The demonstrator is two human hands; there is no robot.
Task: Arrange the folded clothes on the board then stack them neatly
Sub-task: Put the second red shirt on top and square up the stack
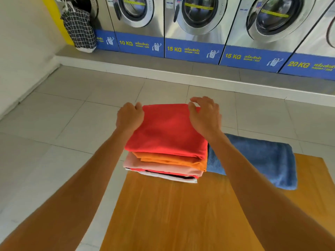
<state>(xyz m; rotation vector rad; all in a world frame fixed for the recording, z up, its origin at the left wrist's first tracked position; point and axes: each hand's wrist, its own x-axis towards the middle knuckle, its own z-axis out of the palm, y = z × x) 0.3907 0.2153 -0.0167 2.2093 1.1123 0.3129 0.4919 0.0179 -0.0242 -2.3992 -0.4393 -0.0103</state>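
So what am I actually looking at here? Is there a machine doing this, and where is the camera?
No machine is working: these are a person's two bare arms. The single picture comes from a wide-angle camera on their head, looking forward and down. On the wooden board stands a stack of folded clothes: a red piece on top, orange and pink ones under it, and more at the bottom. The left hand grips the red piece's far left corner; the right hand rests on its far right corner with fingers spread. A folded blue towel lies beside the stack, on the right. Behind stands a row of washing machines.
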